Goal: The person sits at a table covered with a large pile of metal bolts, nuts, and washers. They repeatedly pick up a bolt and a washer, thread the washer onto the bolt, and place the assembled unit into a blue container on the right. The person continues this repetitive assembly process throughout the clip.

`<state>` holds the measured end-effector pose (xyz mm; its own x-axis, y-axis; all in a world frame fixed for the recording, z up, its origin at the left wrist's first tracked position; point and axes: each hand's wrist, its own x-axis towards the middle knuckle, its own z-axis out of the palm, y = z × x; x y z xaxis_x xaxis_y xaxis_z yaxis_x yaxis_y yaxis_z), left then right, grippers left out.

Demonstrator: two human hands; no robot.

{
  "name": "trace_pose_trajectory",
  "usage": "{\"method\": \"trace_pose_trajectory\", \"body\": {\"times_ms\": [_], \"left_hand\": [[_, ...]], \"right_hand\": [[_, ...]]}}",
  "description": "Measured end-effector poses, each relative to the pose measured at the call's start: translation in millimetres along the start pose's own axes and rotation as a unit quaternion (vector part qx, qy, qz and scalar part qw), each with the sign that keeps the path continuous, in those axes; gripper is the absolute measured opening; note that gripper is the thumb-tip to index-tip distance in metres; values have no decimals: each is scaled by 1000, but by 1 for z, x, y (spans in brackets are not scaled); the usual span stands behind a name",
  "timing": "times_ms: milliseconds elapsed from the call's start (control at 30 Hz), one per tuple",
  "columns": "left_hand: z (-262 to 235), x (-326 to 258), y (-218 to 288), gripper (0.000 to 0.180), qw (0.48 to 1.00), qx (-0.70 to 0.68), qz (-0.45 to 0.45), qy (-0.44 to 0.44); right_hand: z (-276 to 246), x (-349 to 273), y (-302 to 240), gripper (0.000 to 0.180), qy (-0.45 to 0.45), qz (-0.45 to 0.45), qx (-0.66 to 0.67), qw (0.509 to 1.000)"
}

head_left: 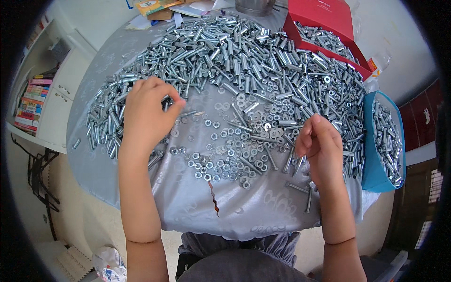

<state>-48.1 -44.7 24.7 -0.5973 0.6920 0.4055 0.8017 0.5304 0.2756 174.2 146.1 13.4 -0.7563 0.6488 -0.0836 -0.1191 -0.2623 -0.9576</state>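
Over the left part of a big heap of metal bolts and sleeves (225, 47), my left hand (150, 105) is closed, thumb and fingertips drawn together. Whatever sits between them is too small or hidden to make out. My right hand (322, 148) hovers at the right side of the table, its fingers curled in a pinch; its contents are hidden. Loose hex nuts (216, 164) lie between my hands, with flat washers (268, 117) just beyond them. Several long bolts (297, 162) rest beside and below my right hand.
A red box (305, 40) of metal parts stands at the far right, a blue bin (371, 141) of bolts at the right edge. The grey tablecloth (244, 207) has a tear near the front. Papers (155, 7) and a metal pot (253, 5) stand at the back.
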Motion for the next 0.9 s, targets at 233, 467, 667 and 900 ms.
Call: {"method": "trace_pose_trajectory", "body": {"times_ms": [233, 467, 667, 900], "left_hand": [[13, -9, 6, 18, 995, 61, 5, -84], [25, -7, 12, 11, 996, 44, 70, -32], [36, -5, 45, 12, 969, -245, -13, -7], [46, -15, 62, 15, 960, -273, 36, -48]], "right_hand": [[-14, 8, -13, 28, 49, -75, 57, 994], [-21, 14, -13, 29, 79, -109, -51, 990], [-11, 18, 9, 7, -12, -345, -487, 802], [-14, 23, 16, 15, -32, -347, -608, 713]]}}
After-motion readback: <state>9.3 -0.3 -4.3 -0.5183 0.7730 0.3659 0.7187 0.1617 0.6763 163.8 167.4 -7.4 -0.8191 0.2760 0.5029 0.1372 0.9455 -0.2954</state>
